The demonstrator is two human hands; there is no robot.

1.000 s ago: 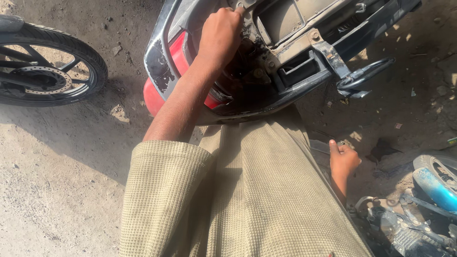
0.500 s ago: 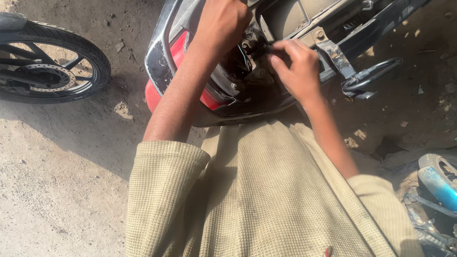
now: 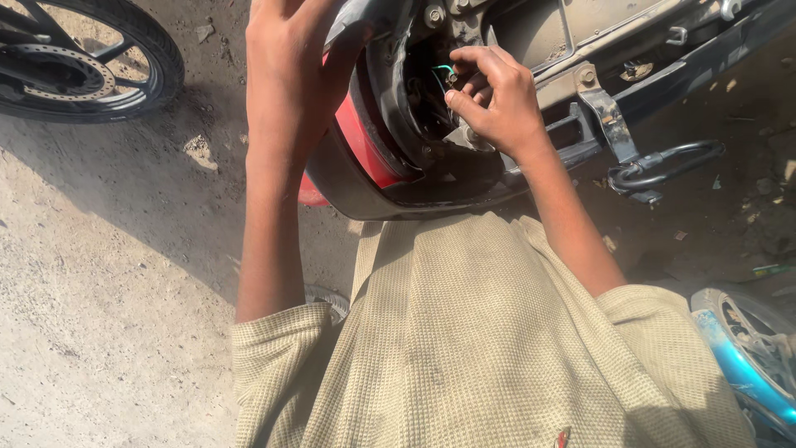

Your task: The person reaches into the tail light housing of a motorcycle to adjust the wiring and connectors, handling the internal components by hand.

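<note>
While left hand [image 3: 286, 75] grips tail cowl [image 3: 365, 158] | right hand [image 3: 493, 99] pinches wires [image 3: 444, 73] (inside housing)

An open-air motorcycle repair yard on bare dusty ground [image 3: 99, 274]. A stripped black-and-red motorcycle tail section [image 3: 390, 166] sits beside 1 black spoked wheel [image 3: 79, 58].

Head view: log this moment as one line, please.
left hand: grips motorcycle tail panel | right hand: fingertips pinch wires inside tail cavity | setting: dirt ground

The right hand [image 3: 496, 99] fills the dark tail cavity [image 3: 427, 108]; red tail lamp [image 3: 365, 141] and grey metal bracket [image 3: 604, 112] flank it.
</note>
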